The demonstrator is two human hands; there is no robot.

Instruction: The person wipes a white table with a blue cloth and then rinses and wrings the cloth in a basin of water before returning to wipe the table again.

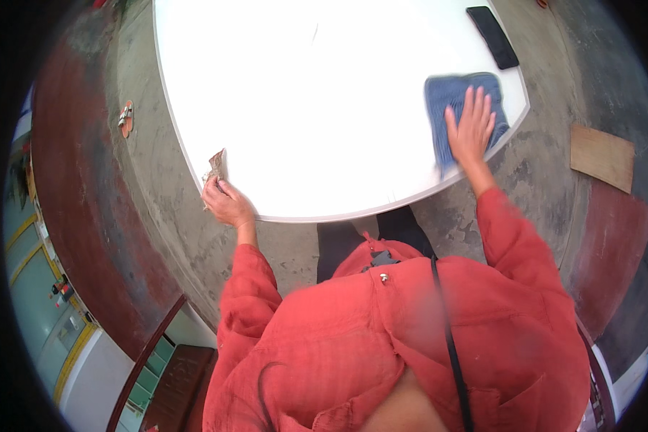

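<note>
My right hand lies flat, palm down, on a blue cloth spread at the right corner of a white tabletop. The fingers point away from me, and the hand and cloth look slightly blurred. At the near left edge of the table, my left hand pinches a crumpled brown and whitish scrap, which may be paper or cloth. Its narrow end sticks up beyond my fingertips. A black smartphone or similar flat black object lies beyond the blue cloth, along the right edge.
An orange sandal is on the concrete floor left of the table. A flat tan board lies on the floor at the right. A dark brown wooden seat or bench stands at the lower left. The table has a raised pale rim.
</note>
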